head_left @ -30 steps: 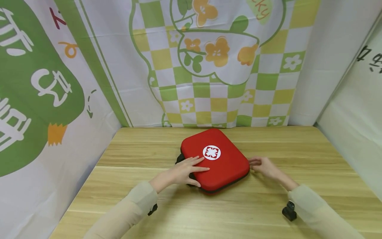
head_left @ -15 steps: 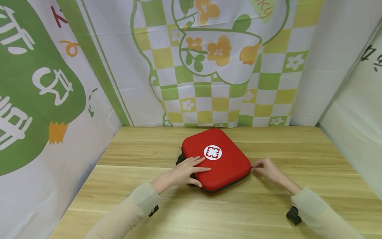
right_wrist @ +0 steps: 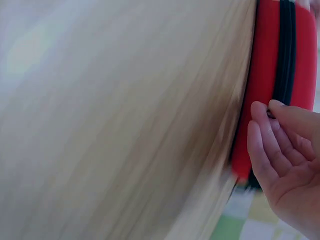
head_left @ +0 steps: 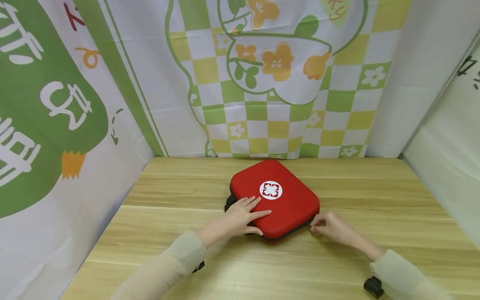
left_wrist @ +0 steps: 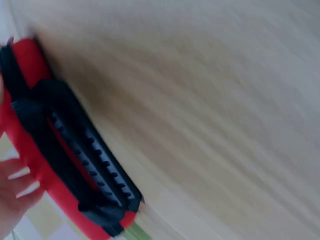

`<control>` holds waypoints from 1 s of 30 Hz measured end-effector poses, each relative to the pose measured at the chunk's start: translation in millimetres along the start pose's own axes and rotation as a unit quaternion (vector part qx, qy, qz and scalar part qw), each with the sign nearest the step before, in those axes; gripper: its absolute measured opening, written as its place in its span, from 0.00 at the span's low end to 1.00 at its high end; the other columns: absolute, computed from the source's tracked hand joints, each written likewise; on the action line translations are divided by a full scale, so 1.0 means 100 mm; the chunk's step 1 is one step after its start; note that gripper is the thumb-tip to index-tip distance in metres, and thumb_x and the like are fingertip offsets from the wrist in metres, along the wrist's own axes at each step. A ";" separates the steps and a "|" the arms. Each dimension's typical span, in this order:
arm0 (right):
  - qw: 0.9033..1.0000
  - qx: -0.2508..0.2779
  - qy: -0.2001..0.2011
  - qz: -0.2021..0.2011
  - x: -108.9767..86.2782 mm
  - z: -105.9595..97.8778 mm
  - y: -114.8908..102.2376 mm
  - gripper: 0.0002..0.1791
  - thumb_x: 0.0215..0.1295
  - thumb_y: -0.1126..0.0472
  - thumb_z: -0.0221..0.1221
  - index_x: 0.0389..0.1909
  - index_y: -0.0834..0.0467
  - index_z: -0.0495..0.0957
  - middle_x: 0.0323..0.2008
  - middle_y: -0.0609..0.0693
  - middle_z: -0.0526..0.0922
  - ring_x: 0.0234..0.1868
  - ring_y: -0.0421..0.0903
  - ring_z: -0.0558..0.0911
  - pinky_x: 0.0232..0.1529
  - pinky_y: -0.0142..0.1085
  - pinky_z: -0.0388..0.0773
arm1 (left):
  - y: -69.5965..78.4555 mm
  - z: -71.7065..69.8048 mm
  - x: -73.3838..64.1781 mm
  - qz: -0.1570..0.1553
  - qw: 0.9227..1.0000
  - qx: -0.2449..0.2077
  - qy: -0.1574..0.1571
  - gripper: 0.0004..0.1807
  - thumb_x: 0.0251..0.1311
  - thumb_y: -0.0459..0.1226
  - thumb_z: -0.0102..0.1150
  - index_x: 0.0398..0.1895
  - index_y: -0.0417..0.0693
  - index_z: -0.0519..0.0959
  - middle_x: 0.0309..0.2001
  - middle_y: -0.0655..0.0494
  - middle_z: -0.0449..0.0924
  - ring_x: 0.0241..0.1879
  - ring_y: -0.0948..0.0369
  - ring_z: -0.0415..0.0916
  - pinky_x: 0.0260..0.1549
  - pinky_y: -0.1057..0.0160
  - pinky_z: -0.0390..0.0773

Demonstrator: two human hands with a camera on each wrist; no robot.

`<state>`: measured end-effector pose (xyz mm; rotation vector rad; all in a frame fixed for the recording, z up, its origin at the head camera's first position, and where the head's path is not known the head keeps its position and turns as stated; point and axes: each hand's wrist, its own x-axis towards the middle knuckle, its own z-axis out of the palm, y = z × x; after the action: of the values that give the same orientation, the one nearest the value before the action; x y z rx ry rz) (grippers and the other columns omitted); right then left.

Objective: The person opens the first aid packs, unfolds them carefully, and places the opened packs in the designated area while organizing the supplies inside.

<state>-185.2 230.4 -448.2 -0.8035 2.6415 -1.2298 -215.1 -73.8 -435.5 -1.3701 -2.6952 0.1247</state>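
Note:
A red zippered first-aid case [head_left: 286, 200] with a white round emblem lies flat on the wooden table. My left hand [head_left: 240, 216] rests on its lid near the left edge, fingers spread. Beneath that hand, on the case's left side, is a black carrying handle [left_wrist: 65, 150]. At the case's right corner, my right hand [head_left: 330, 227] pinches a small dark zipper pull [right_wrist: 270, 114] between thumb and forefinger. The black zipper [right_wrist: 286, 55] runs along the red side wall in the right wrist view, and looks closed along the stretch that shows.
The wooden table [head_left: 180, 187] extends on all sides of the case. A printed cloth [head_left: 277, 125] hangs behind its back edge, and more cloth walls stand at left and right. Black wrist cameras [head_left: 373, 286] sit below the sleeves.
My right hand has taken hold of the zipper pull and moved it round the right corner toward me. The case has shifted slightly right; my left hand stays on the lid.

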 end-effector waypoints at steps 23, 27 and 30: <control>0.998 0.046 -0.008 -0.037 -0.11 0.17 -0.07 0.02 0.47 0.76 0.59 0.23 0.68 0.78 0.20 0.53 0.80 0.23 0.31 0.76 0.20 0.28 0.74 | 0.56 0.05 0.35 -0.091 0.983 0.133 0.085 0.32 0.53 0.65 0.40 0.58 0.65 0.68 0.50 0.43 0.74 0.47 0.50 0.74 0.45 0.58 0.73; 0.999 0.049 -0.007 -0.017 -0.12 0.14 -0.07 0.03 0.49 0.76 0.58 0.23 0.67 0.78 0.21 0.54 0.80 0.23 0.32 0.76 0.20 0.27 0.74 | 0.62 0.06 0.37 -0.103 0.980 0.139 0.099 0.32 0.52 0.66 0.41 0.57 0.65 0.69 0.49 0.43 0.74 0.46 0.51 0.74 0.43 0.58 0.74; 1.000 0.027 -0.005 -0.004 -0.12 0.13 -0.09 0.03 0.50 0.75 0.58 0.23 0.66 0.78 0.21 0.53 0.81 0.22 0.32 0.75 0.19 0.28 0.73 | 0.61 0.06 0.38 -0.101 0.978 0.140 0.117 0.32 0.51 0.66 0.42 0.56 0.65 0.71 0.48 0.44 0.75 0.45 0.53 0.75 0.40 0.59 0.74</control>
<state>-166.7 223.2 -451.2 -0.8117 2.5869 -1.2895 -189.4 -7.9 -446.6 -0.9618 -2.4853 0.2923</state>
